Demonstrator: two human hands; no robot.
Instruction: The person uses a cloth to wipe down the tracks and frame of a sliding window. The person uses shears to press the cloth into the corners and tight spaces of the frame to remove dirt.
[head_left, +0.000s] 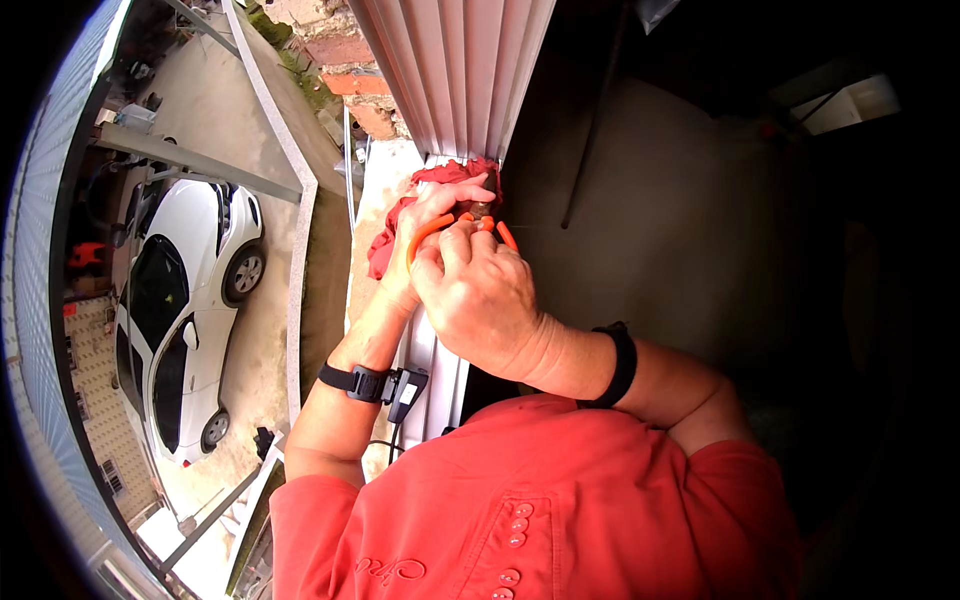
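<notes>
My right hand (484, 292) is closed around a hand tool with curved orange handles (429, 229). The handles show on both sides of its fingers, and the fingers hide most of the tool. My left hand (420, 225) reaches up beside it, with its fingers bent around a small dark brown piece (482, 211). That piece meets the orange tool just ahead of my right knuckles. Crumpled red material (384, 244), cloth or thin plastic, lies under and around my left hand on the sill (367, 195).
A ribbed pale frame (457, 75) rises directly beyond my hands, with broken brickwork (356, 82) to its left. A small black device (407, 394) with a cable is strapped at my left wrist. Outside stands a white car (187, 300) behind a metal railing (298, 300). Dim floor (637, 187) lies right.
</notes>
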